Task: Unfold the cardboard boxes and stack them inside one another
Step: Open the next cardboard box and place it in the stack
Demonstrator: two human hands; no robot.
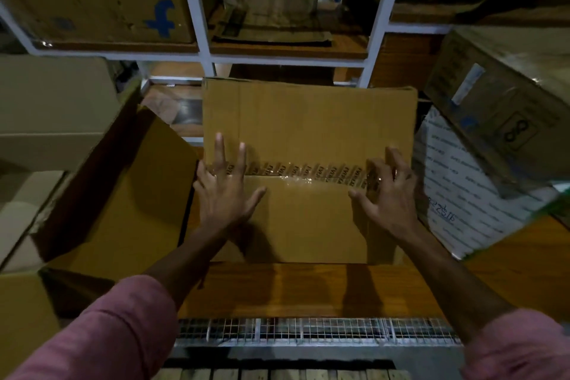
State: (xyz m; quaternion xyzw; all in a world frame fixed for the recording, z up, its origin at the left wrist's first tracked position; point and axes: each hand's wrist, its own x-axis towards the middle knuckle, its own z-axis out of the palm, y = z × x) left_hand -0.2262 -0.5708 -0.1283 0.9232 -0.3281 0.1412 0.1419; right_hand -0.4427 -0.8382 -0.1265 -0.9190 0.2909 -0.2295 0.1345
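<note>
My pink sleeves (101, 330) reach over the worktop (308, 287), and I press both hands, left (226, 191) and right (387, 194), open and grasping nothing, on the taped cardboard box (308, 120) there, probably to steady it before unfolding.

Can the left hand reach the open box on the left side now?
Probably yes. The left hand lies flat on the taped box, holding nothing, and the open box stands right beside it with nothing between them.

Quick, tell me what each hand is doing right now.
Left hand: open, fingers spread flat on the taped cardboard box.
Right hand: open, fingers curled at the tape, gripping nothing.
</note>
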